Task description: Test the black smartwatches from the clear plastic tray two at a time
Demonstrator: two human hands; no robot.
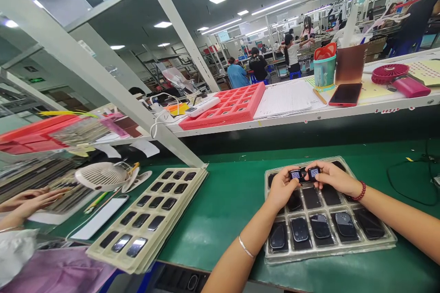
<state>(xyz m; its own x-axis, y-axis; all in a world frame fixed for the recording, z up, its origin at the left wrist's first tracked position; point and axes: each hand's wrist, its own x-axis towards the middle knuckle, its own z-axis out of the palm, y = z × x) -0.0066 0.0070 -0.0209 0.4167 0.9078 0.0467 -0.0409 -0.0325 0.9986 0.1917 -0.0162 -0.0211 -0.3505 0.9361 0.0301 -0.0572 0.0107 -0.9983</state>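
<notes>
My left hand (282, 187) grips a small black smartwatch (295, 175) whose lit screen shows a QR code. Close beside it, my right hand (332, 177) pinches a second smartwatch (314, 173), also lit with a QR code. Both are held over the back part of a clear plastic tray (323, 252) on the green bench. Dark, rounded watch bodies (300, 229) lie in several front pockets of the tray, and some middle pockets show only black lining. My hands cover part of the back row.
Left of me stands a stack of cream trays (144, 229) with dark screens. A co-worker's hands (34, 199) are at the far left, near a white fan (101, 176). The shelf ahead holds a red foam tray (223, 109), papers and a phone (346, 94). A black cable (409, 194) lies right.
</notes>
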